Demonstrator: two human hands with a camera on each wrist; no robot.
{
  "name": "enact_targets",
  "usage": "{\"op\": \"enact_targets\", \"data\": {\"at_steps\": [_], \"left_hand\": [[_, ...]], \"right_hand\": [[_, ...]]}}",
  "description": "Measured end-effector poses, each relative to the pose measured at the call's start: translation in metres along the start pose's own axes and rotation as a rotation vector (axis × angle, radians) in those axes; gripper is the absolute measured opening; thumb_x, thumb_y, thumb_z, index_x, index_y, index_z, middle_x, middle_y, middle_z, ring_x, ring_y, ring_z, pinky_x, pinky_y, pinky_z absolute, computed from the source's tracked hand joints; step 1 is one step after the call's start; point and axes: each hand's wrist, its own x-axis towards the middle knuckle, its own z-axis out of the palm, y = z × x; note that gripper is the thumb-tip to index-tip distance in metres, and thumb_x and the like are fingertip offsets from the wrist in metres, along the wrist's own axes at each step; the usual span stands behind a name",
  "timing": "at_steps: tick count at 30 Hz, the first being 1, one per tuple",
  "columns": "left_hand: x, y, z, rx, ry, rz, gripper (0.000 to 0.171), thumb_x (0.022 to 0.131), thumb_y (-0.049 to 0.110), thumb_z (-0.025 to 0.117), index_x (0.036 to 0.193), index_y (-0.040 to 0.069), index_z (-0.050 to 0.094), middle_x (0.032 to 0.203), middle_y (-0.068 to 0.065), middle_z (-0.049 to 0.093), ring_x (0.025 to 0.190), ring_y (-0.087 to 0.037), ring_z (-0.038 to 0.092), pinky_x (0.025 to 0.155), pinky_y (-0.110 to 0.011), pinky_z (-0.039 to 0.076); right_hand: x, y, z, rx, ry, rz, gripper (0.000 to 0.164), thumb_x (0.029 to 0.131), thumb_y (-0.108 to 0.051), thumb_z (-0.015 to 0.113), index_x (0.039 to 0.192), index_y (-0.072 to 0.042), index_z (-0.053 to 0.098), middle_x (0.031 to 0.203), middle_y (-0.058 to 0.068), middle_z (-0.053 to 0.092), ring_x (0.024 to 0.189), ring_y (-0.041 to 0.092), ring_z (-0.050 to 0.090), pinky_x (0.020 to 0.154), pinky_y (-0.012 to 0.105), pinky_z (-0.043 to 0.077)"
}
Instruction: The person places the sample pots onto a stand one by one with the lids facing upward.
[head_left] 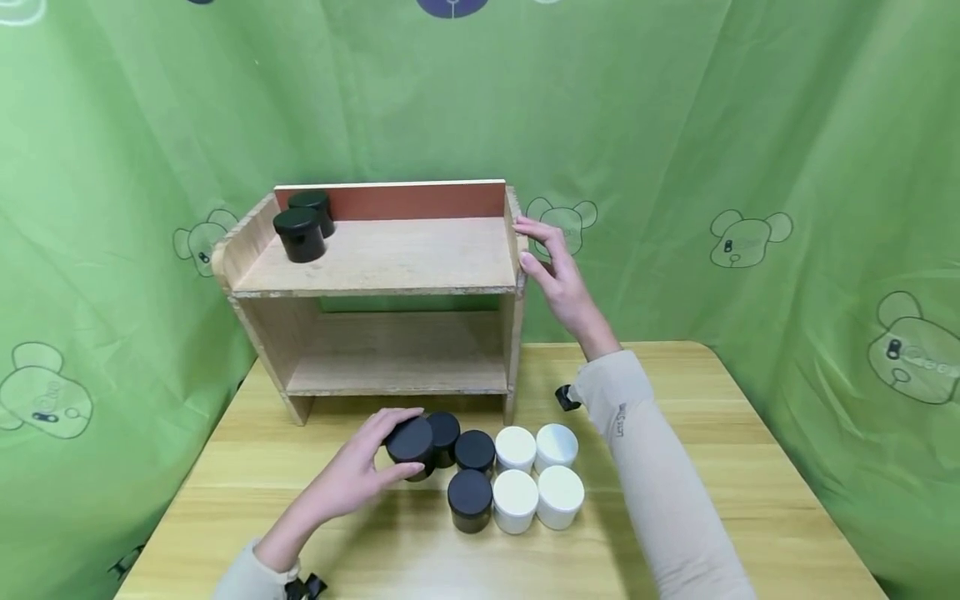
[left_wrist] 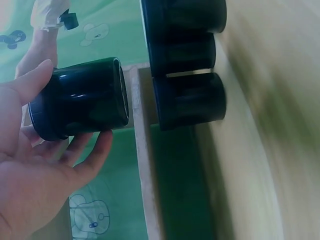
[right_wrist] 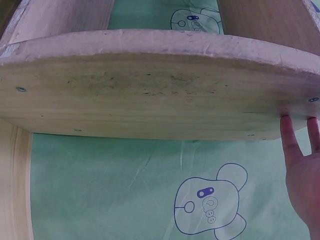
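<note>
My left hand [head_left: 354,477] grips a black lidded jar [head_left: 410,442] between thumb and fingers. In the left wrist view that held jar [left_wrist: 85,100] is raised off the table and tipped, apart from the other black jars [left_wrist: 187,100]. My right hand [head_left: 558,279] touches the right side panel of a wooden two-tier shelf [head_left: 420,258] with its fingertips. The right wrist view shows those fingers [right_wrist: 290,135] laid against the panel's outer face [right_wrist: 165,95]. Two black jars [head_left: 302,237] stand at the left of the upper tier.
Three more black jars [head_left: 470,500] stand on the wooden table [head_left: 675,467] in front of the shelf. Several white jars [head_left: 515,500] are grouped right beside them. A green curtain [head_left: 637,125] with bear drawings hangs behind and at both sides.
</note>
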Motion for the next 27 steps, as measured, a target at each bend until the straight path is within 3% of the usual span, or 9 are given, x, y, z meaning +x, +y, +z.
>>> {"op": "enact_targets", "data": {"at_steps": [14, 27], "left_hand": [[0.011, 0.016, -0.035, 0.040, 0.097, 0.044, 0.066, 0.095, 0.029, 0.078, 0.154, 0.030, 0.048, 0.144, 0.001, 0.057, 0.125, -0.018, 0.060, 0.101, -0.046, 0.054], [0.028, 0.039, -0.063, 0.075, 0.121, 0.093, 0.068, 0.095, 0.025, 0.078, 0.155, 0.031, 0.046, 0.147, 0.001, 0.054, 0.126, -0.016, 0.056, 0.100, -0.043, 0.052]], "right_hand": [[0.000, 0.001, 0.002, 0.007, -0.002, 0.004, 0.042, 0.105, -0.010, 0.051, 0.147, -0.006, 0.049, 0.162, 0.004, 0.038, 0.151, 0.022, 0.033, 0.118, 0.059, 0.038], [0.001, 0.001, 0.001, 0.009, 0.008, -0.003, 0.043, 0.105, -0.011, 0.052, 0.147, -0.006, 0.049, 0.162, 0.004, 0.038, 0.150, 0.022, 0.034, 0.118, 0.060, 0.039]]}}
